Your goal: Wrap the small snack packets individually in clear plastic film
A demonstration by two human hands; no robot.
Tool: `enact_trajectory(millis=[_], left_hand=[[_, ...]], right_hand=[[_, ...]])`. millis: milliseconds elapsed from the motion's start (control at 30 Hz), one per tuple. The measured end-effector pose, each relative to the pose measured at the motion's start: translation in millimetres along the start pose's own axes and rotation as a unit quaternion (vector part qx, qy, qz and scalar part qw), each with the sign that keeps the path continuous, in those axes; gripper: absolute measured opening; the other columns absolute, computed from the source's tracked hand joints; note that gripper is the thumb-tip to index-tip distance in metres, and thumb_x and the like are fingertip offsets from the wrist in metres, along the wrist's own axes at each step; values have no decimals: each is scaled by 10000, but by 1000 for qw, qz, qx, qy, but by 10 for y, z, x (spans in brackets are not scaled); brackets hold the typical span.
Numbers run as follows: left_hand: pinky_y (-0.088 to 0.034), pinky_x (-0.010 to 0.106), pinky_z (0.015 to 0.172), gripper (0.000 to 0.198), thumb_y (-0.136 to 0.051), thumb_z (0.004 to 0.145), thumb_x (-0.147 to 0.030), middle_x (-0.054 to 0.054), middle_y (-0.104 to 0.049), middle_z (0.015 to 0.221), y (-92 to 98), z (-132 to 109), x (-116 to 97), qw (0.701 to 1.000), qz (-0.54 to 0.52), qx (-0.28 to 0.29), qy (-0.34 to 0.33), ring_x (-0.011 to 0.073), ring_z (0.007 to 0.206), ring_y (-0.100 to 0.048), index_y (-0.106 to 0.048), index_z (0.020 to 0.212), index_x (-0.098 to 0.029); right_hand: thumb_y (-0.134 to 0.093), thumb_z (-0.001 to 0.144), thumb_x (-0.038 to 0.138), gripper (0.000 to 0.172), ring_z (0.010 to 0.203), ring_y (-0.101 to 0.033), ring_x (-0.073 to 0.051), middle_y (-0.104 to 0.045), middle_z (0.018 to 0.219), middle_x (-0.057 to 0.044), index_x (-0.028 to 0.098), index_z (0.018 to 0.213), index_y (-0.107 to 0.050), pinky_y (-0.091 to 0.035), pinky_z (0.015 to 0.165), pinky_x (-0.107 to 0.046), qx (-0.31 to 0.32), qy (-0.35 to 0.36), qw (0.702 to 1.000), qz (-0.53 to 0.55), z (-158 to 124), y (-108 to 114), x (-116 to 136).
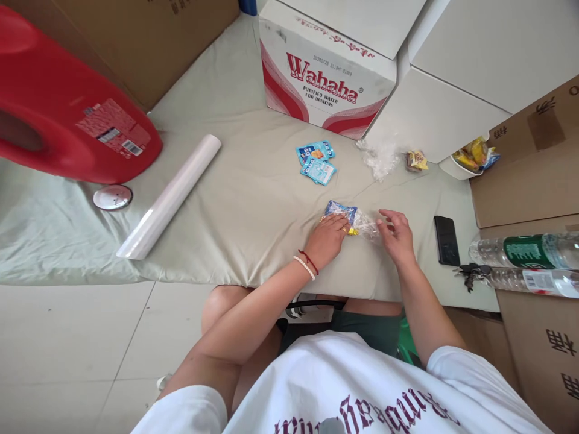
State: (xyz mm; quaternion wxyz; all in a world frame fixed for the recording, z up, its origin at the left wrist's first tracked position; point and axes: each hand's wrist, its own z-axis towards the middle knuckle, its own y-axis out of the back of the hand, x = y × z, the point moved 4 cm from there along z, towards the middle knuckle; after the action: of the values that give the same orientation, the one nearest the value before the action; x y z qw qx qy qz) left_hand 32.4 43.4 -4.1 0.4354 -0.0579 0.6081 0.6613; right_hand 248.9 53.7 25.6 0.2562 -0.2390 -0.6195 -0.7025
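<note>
My left hand (326,238) lies on a clear plastic bag (362,224) that holds blue and yellow snack packets (340,211), pressing it onto the pale green cloth (253,199). My right hand (397,236) pinches the right end of the same bag, fingers curled round the plastic. A beaded and a red string bracelet sit on my left wrist. Two or three blue packets (317,161) lie loose on the cloth beyond the bag.
A white roll (169,196) and a red jug (67,108) lie at the left, with a round lid (112,197). A Wahaha box (325,78) stands behind. A crumpled bag (379,158), a black phone (446,240), keys (470,274) and bottles (529,262) are at the right.
</note>
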Motion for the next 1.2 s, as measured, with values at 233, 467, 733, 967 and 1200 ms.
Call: enact_trajectory(millis=[233,467,733,967,1200], left_hand=[[-444,480,1230,373,-472,1024,-104,130,-721,1402,-103,0,61,1000,2,-17,-7,239,1416,-605,-752,1261,-172],[-458,480,1194,365,-461,1038,-125,130,-724,1395,-66,4,2,1000,27,-8,-6,257,1410,-593,-743,1269,-149],[-518,504,1142,352,-533,765,2,105,-806,1054,268,42,146,987,-140,-73,-27,273,1162,-716,-788,935,-173],[-535,354,961,196,-547,765,-36,1,-731,793,1014,-98,935,762,-377,-455,265,147,841,-690,-672,744,-186],[-504,288,806,86,-620,725,-112,-2,-699,785,875,-25,957,748,-453,-367,318,138,802,-654,-651,775,-175]], right_hand=[[-650,897,514,290,1047,-655,-304,-714,1104,-121,235,967,-690,-543,968,-526,81,-20,996,-24,-45,-40,17],[-709,844,443,235,570,-570,-156,-663,764,2,223,905,-651,-477,507,-281,92,-78,988,94,321,-87,476],[-400,1050,262,336,1016,-651,-252,-676,1070,-127,194,1117,-722,-541,963,-413,128,143,980,-54,497,-866,850],[-610,996,552,650,1212,-503,-389,-541,1406,-246,107,1468,-568,-481,1049,-555,133,215,945,-209,59,-995,912],[-552,1033,428,354,1111,-594,-335,-678,1220,-174,189,1219,-734,-517,998,-514,126,139,979,-76,349,-725,852]])
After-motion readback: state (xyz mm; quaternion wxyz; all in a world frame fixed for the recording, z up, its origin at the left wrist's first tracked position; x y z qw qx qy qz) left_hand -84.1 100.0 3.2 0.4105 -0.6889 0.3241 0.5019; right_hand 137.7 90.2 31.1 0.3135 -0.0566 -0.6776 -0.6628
